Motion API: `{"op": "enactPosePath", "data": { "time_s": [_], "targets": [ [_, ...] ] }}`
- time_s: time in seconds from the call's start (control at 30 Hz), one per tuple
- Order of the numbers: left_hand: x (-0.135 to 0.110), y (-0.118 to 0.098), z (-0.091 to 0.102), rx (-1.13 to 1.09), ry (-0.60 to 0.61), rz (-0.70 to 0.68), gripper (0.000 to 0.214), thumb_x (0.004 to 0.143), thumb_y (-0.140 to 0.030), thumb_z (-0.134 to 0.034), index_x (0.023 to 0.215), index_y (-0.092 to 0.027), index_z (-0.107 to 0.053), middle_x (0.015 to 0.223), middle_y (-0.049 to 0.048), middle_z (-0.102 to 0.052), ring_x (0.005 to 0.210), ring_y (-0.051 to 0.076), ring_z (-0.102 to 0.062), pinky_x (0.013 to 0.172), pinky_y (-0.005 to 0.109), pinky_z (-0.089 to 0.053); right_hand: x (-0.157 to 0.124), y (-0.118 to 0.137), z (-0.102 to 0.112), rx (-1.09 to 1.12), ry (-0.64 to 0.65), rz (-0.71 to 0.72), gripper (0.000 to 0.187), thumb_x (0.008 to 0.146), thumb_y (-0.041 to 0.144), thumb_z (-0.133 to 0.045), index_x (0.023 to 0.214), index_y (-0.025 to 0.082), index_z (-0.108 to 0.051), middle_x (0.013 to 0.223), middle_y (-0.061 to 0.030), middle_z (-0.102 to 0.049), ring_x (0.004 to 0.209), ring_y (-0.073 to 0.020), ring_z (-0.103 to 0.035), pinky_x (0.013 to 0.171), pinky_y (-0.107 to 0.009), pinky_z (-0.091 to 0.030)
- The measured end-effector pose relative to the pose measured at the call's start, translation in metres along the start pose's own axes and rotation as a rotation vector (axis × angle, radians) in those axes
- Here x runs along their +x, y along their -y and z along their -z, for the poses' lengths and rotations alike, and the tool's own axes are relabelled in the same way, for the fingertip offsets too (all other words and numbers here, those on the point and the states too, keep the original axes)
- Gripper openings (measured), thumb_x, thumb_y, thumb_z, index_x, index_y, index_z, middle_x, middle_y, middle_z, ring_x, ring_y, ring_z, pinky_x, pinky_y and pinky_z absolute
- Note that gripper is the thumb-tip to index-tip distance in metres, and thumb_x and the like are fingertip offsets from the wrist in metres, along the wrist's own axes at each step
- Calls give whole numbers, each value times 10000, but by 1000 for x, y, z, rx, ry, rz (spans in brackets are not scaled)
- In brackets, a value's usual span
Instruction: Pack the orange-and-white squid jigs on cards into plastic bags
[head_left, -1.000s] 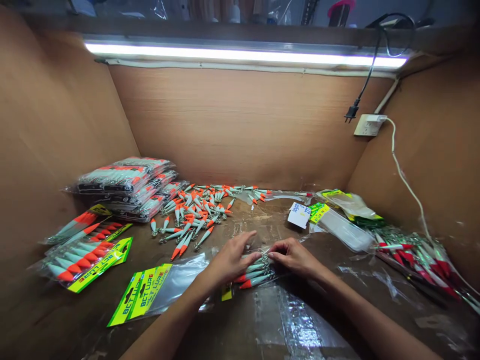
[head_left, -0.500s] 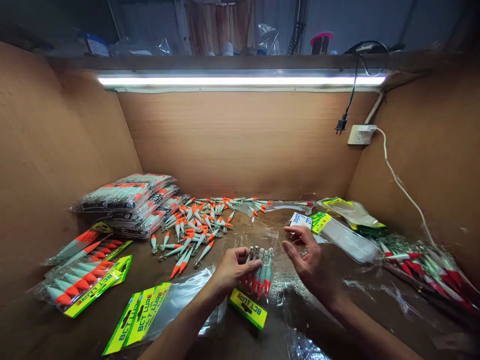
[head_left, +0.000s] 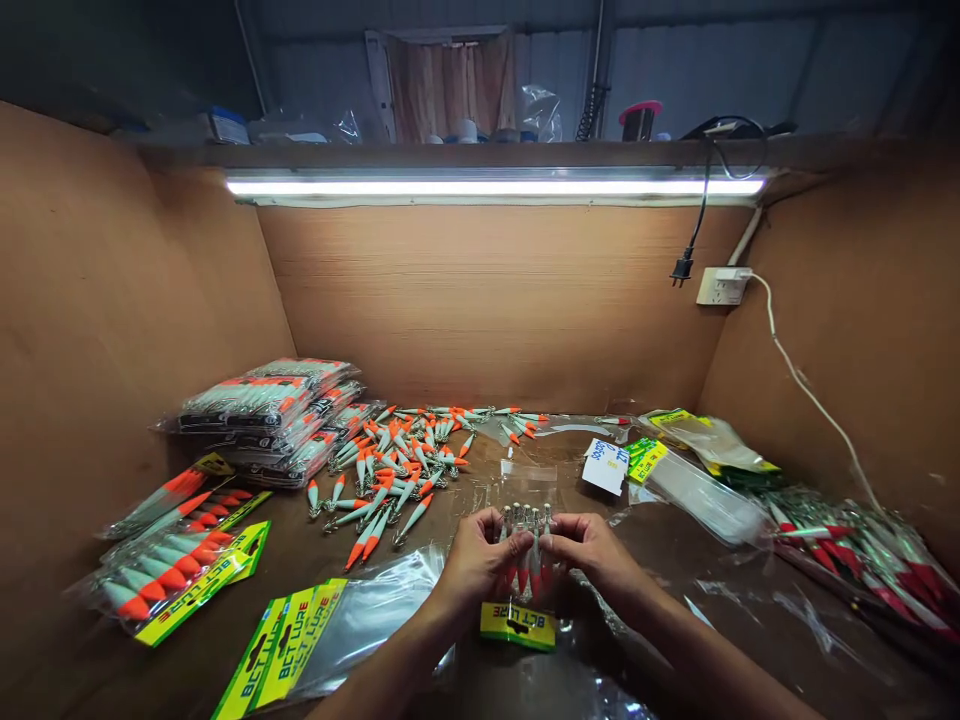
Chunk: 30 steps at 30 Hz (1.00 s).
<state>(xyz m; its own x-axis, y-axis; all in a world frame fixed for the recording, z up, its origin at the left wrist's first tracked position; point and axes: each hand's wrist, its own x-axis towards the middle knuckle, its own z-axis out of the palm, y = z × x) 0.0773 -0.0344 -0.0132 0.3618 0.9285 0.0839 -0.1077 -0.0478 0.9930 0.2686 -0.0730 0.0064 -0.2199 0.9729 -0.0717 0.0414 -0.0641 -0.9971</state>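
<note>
Between my two hands is a clear plastic bag of fishing lures (head_left: 534,570), pale with red tips pointing toward me and metal hooks at the far end. Its yellow-green header card (head_left: 517,626) hangs at the near side. My left hand (head_left: 484,550) pinches the bag's left side, thumb on top. The right side is gripped by my right hand (head_left: 581,550), its thumb also on top. A transparent flap (head_left: 529,474) of the bag lies spread beyond the hooks. The fingertips under the bag are hidden.
Loose orange-tipped lures (head_left: 390,470) lie behind to the left, beside stacked lure packs (head_left: 262,410). Filled bags (head_left: 165,580) and flat header bags (head_left: 300,640) sit front left. At right are a handwritten card (head_left: 606,466), more packaging (head_left: 697,490) and red-tipped lures (head_left: 870,550).
My right hand has come in from the right and taken hold of the bag's right side. The bag with its header card now sits straighter. The camera view has tilted up slightly.
</note>
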Motion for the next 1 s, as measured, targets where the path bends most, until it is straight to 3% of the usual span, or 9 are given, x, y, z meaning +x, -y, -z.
{"op": "enactPosePath", "data": {
  "time_s": [0.17,0.3,0.43,0.67,0.8,0.93,1.0],
  "targets": [
    [-5,-4,0,-69,217,103,599,679,-537,-838,1035,-84,-675,935,125,-684,727,189,-638,654,260,-483,1,-3,2,-42,-18,26,583,714,578,-702,860,18,-627,772,-53,-545,656,-18,-425,597,-113,-356],
    [-5,-3,-2,-90,162,137,631,657,-576,-836,989,-61,-684,905,140,-682,731,202,-647,652,262,-478,4,-3,6,-7,-38,48,693,708,680,-679,943,32,-603,761,-43,-523,636,-14,-421,604,-123,-387],
    [-6,-3,-4,-72,156,182,654,623,-591,-847,987,-76,-675,850,109,-678,674,189,-637,608,252,-471,7,0,14,0,-196,72,849,677,724,-690,1234,101,-542,1056,-84,-560,706,-34,-496,638,-145,-439],
    [-9,-3,-8,5,249,85,512,697,-490,-834,964,-90,-658,857,90,-681,693,175,-633,637,246,-472,2,5,18,-88,-188,159,617,728,619,-705,905,33,-620,784,-49,-524,675,-21,-427,629,-127,-378],
    [-10,1,-15,-4,310,120,488,722,-498,-812,920,-86,-641,739,85,-669,581,169,-608,548,240,-435,-2,9,13,-101,-182,208,577,757,599,-686,864,38,-606,784,-49,-528,685,-23,-428,639,-128,-379],
    [-9,4,-21,-38,216,93,466,702,-495,-823,819,-89,-627,644,66,-633,500,155,-566,501,238,-409,-3,9,11,-124,-161,199,585,773,621,-659,848,47,-574,769,-44,-518,677,-24,-420,635,-131,-384],
    [-9,3,-21,-55,224,79,454,726,-503,-803,782,-91,-620,616,63,-620,476,145,-541,486,237,-393,-5,9,11,-189,-167,217,563,802,609,-638,857,52,-574,783,-44,-525,690,-26,-430,645,-128,-380]
  ]
}}
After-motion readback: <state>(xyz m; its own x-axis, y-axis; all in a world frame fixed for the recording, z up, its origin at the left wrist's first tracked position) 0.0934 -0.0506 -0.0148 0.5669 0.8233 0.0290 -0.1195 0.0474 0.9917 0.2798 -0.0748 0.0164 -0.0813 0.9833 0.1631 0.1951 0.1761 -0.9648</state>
